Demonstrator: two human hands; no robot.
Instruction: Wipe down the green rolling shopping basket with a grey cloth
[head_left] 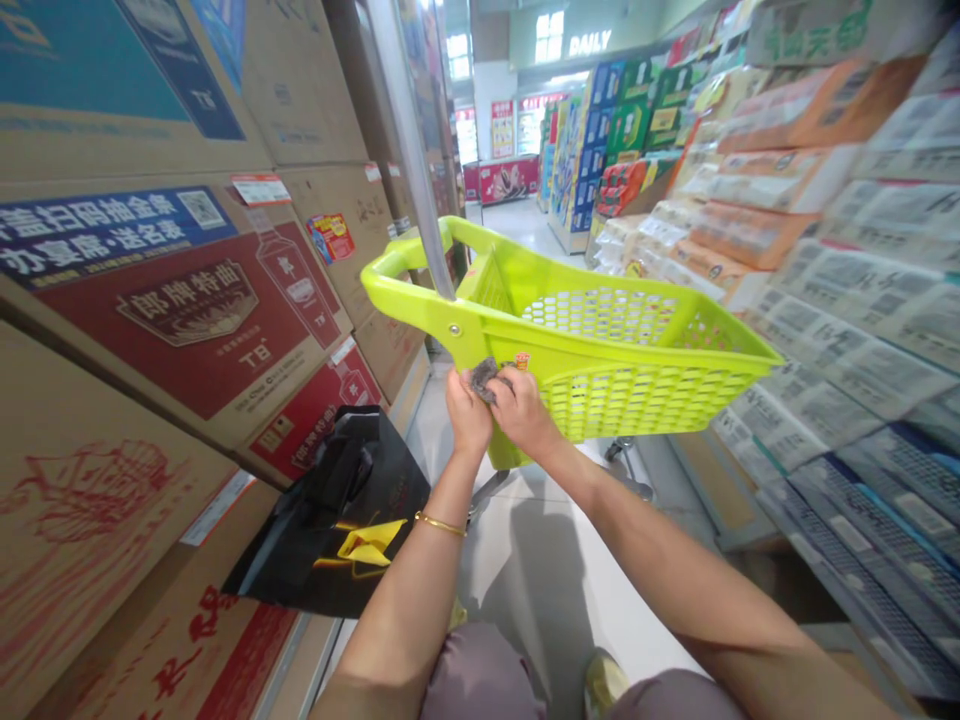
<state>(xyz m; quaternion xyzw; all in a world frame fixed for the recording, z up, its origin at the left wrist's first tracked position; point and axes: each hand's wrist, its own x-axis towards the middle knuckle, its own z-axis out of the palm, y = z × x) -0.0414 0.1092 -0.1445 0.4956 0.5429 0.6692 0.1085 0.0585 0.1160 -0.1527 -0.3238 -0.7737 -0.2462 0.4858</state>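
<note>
Both my hands meet in front of a lime-green shopping basket cart (592, 355), close to its near side wall below the rivet. A small grey cloth (484, 378) is bunched between them. My left hand (469, 412) is closed on the cloth's left edge, a gold bangle round that wrist. From the right, my right hand (523, 408) grips the same cloth, its fingers curled over it. Just above the right fingers a small red and yellow sticker (523, 361) is on the cart's wall. Whether the cloth touches the cart I cannot tell.
Stacked cardboard cartons (187, 320) line the left side. A black bag (337, 520) with a yellow piece stands against them. Packs of paper goods (825, 300) are piled on the right. The cart's metal pole (412, 130) rises ahead; its wheels (621, 447) rest on the white floor.
</note>
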